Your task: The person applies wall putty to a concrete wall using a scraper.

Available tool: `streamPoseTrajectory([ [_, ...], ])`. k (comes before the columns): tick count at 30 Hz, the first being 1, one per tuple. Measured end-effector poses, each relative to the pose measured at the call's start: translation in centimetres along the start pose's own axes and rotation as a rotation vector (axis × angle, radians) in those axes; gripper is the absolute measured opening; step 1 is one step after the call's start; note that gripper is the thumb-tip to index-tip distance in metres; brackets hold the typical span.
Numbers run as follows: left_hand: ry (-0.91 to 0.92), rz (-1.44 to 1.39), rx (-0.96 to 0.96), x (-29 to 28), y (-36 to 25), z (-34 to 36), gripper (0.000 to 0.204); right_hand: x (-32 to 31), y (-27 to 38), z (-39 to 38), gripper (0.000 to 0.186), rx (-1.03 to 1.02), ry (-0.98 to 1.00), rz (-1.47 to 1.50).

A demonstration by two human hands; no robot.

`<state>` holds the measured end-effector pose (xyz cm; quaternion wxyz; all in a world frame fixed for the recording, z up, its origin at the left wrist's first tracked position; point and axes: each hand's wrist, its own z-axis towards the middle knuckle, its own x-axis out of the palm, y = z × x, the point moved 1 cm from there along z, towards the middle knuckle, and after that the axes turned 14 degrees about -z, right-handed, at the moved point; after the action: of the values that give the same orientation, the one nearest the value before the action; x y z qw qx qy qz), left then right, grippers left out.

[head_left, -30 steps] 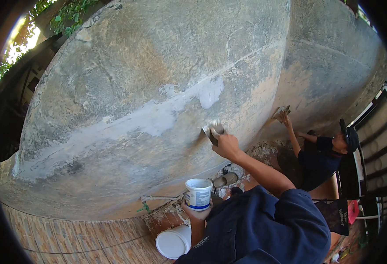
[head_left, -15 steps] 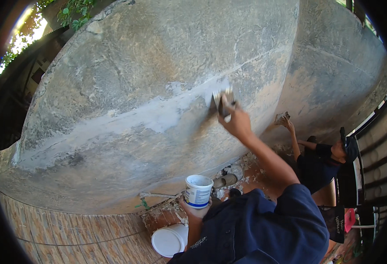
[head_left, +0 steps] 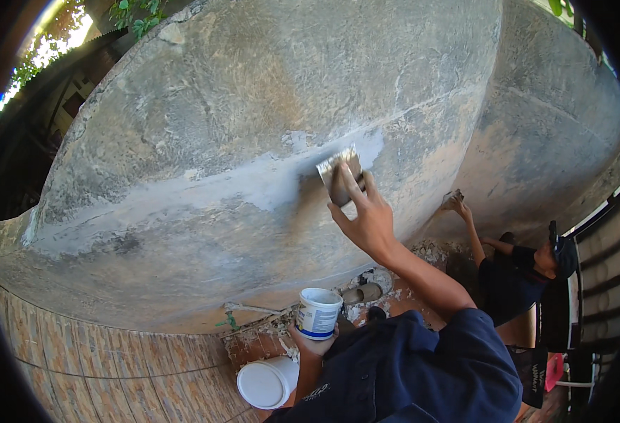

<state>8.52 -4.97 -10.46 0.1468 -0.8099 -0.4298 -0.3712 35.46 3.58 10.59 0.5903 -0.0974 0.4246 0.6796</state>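
outdoor yard | concrete tanks (head_left: 253,141), tiled paving (head_left: 112,374) (foliage (head_left: 137,10) above)

Right hand (head_left: 367,220) raised, left hand (head_left: 312,343) low

Scraper (head_left: 338,176) against the tank wall (head_left: 204,127); tub (head_left: 318,313) below it, lid (head_left: 266,383) lower left

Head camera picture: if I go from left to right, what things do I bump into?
Green leaves → white lid → white tub in the left hand → metal scraper in the right hand → another person's hand on the wall → pink thing.
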Motion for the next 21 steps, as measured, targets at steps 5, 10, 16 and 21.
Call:
streamPoseTrajectory([
  [5,-0.111,-0.005,0.046,-0.2,-0.2,0.6,0.076,4.5,0.0,0.2,0.069,0.035,0.053,-0.196],
  [10,-0.053,0.015,0.021,-0.5,0.3,0.9,0.077,8.6,-2.8,-3.3,0.069,0.068,0.058,-0.326],
  [16,-0.045,0.083,-0.064,1.3,0.5,0.8,0.077,8.4,-6.0,-8.5,0.071,0.195,0.483,-0.311],
  [21,-0.032,0.077,-0.055,1.9,1.3,1.8,0.074,1.4,-2.9,-4.2,0.074,0.089,0.554,-0.172],
])
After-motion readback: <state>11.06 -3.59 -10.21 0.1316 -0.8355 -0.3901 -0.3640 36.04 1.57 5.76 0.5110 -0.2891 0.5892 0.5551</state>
